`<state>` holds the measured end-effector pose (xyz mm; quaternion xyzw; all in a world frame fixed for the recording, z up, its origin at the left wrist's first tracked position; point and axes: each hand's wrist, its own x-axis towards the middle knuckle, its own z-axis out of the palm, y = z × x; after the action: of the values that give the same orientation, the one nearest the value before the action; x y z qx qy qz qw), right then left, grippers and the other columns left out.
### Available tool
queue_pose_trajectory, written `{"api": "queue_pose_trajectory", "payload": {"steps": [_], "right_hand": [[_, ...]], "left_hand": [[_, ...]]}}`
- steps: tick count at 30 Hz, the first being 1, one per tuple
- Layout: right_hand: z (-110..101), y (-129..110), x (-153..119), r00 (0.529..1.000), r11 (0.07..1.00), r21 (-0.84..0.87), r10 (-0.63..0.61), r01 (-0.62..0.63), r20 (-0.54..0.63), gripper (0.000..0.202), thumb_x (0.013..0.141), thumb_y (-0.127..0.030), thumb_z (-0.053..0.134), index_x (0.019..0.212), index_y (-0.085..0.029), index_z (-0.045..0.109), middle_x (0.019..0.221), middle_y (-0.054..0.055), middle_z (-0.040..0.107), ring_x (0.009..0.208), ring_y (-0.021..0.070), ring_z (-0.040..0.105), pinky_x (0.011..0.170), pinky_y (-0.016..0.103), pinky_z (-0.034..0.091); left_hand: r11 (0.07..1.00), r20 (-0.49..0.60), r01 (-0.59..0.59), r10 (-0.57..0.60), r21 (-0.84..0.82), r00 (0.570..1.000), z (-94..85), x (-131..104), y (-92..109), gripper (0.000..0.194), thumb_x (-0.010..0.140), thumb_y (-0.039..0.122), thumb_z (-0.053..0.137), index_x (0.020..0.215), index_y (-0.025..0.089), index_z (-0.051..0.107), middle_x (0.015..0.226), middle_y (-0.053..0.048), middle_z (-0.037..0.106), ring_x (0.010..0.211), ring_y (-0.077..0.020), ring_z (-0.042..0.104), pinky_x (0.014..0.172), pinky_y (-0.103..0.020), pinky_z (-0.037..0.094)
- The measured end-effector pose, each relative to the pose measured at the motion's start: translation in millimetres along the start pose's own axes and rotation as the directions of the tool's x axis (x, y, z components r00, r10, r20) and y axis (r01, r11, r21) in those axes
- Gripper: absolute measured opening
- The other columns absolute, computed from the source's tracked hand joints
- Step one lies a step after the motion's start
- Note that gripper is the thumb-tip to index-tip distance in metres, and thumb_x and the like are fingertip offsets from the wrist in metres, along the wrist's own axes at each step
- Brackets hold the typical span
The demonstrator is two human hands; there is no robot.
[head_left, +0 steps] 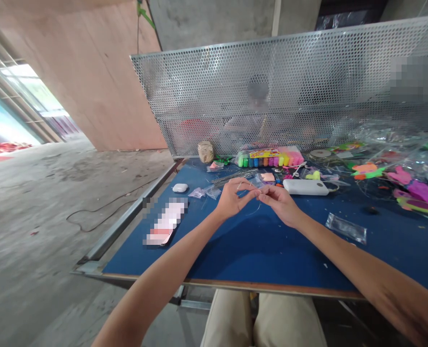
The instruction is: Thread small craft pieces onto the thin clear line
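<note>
Both hands meet above the middle of the blue table (235,255), fingertips touching. My left hand (233,196) is pinched, thumb against fingers. My right hand (280,201) pinches at the same spot from the other side. A thin, pale wire or thread (259,206) curves down from between the fingertips; its upper part is hidden by the fingers. Anything else held there is too small to make out. Just behind the hands lie a bundle of thin rods (235,177) and a small bag with a peach-coloured piece (267,177).
A white power bank-like device (305,187) with a cable lies right of the hands. Leftward are a phone (166,221) and a white earbud case (180,187). Behind stand a stone (205,152), a pack of coloured clay (269,157) and a perforated metal panel (214,86). Colourful foam pieces (421,193) lie far right.
</note>
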<state>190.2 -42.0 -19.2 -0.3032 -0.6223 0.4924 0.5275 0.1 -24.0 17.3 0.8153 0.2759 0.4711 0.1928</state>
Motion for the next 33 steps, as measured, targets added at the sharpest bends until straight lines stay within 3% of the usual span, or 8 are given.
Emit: {"api": "queue_pose_trajectory", "payload": {"steps": [6,10,13,17,20,23,27,33], "right_hand": [[-2.5,-2.6,1.2,0.999,0.984,-0.175,-0.043,0.039,-0.017,0.025,0.086,-0.042,0.068,0.079,-0.019,0.059,0.076,-0.001,0.056,0.072,0.0146,0.050,0.067,0.028,0.039],[-0.8,-2.9,0.4,0.993,0.953,-0.291,-0.106,0.088,-0.046,0.025,0.087,-0.041,0.066,0.079,-0.019,0.059,0.074,0.000,0.056,0.068,0.0148,0.050,0.064,0.028,0.038],[-0.1,-5.3,0.0,0.993,0.948,-0.307,-0.108,0.086,-0.054,0.024,0.087,-0.040,0.066,0.078,-0.019,0.059,0.073,0.000,0.056,0.069,0.0151,0.051,0.065,0.029,0.038],[-4.4,-7.8,1.3,0.999,0.995,-0.104,-0.011,0.006,-0.042,0.023,0.087,-0.039,0.067,0.080,-0.019,0.060,0.073,0.000,0.058,0.070,0.0148,0.053,0.068,0.030,0.040],[-11.0,-6.9,3.2,0.997,0.985,0.159,0.065,-0.070,0.036,0.020,0.087,-0.036,0.069,0.083,-0.018,0.061,0.071,-0.001,0.057,0.068,0.0137,0.051,0.068,0.029,0.039],[-14.6,-5.9,3.2,0.977,0.922,0.345,0.121,-0.176,0.174,0.019,0.087,-0.034,0.070,0.082,-0.017,0.062,0.067,-0.001,0.054,0.065,0.0129,0.048,0.066,0.029,0.037],[-10.6,-6.1,-1.0,0.911,0.839,0.444,0.135,-0.314,0.389,0.023,0.086,-0.033,0.071,0.075,-0.016,0.061,0.066,0.000,0.052,0.063,0.0124,0.046,0.064,0.030,0.036],[-4.9,-2.2,-5.9,0.876,0.770,0.513,0.120,-0.379,0.468,0.017,0.084,-0.030,0.074,0.089,-0.016,0.066,0.063,-0.002,0.050,0.060,0.0106,0.044,0.067,0.030,0.038]], "left_hand": [[0.987,-0.017,-0.067,0.071,0.143,0.997,0.6,2.0,-0.1,0.020,0.089,0.036,0.065,0.080,0.019,0.073,0.081,-0.003,0.070,0.081,-0.0156,0.062,0.085,-0.033,0.044],[0.993,0.014,-0.052,0.050,0.109,0.999,0.6,3.0,-0.7,0.024,0.090,0.036,0.063,0.077,0.016,0.069,0.077,-0.004,0.067,0.077,-0.0149,0.060,0.078,-0.030,0.045],[0.999,0.039,0.025,-0.026,0.033,0.999,-1.5,4.0,-2.4,0.027,0.089,0.040,0.064,0.080,0.015,0.071,0.077,-0.005,0.067,0.075,-0.0144,0.060,0.071,-0.027,0.045],[0.946,0.236,0.250,-0.200,-0.205,0.951,-7.6,4.5,-7.3,0.035,0.089,0.046,0.063,0.094,0.013,0.075,0.078,-0.006,0.070,0.065,-0.0120,0.059,0.063,-0.024,0.046],[0.855,0.351,0.350,-0.216,-0.383,0.911,-8.7,3.3,-13.4,0.038,0.087,0.044,0.065,0.105,0.011,0.074,0.080,-0.007,0.071,0.062,-0.0104,0.057,0.061,-0.024,0.048],[0.800,0.303,0.337,-0.204,-0.497,0.931,-4.2,1.5,-18.9,0.035,0.083,0.039,0.072,0.106,0.012,0.073,0.084,-0.007,0.072,0.065,-0.0102,0.059,0.065,-0.024,0.050],[0.783,0.276,0.325,-0.204,-0.530,0.939,0.8,0.2,-19.1,0.030,0.076,0.035,0.079,0.096,0.013,0.074,0.085,-0.006,0.071,0.066,-0.0098,0.060,0.063,-0.023,0.050],[0.840,0.283,0.248,-0.119,-0.483,0.952,0.7,-0.2,-9.7,0.024,0.073,0.035,0.082,0.090,0.018,0.079,0.092,-0.008,0.070,0.081,-0.0146,0.064,0.072,-0.026,0.051]]}}
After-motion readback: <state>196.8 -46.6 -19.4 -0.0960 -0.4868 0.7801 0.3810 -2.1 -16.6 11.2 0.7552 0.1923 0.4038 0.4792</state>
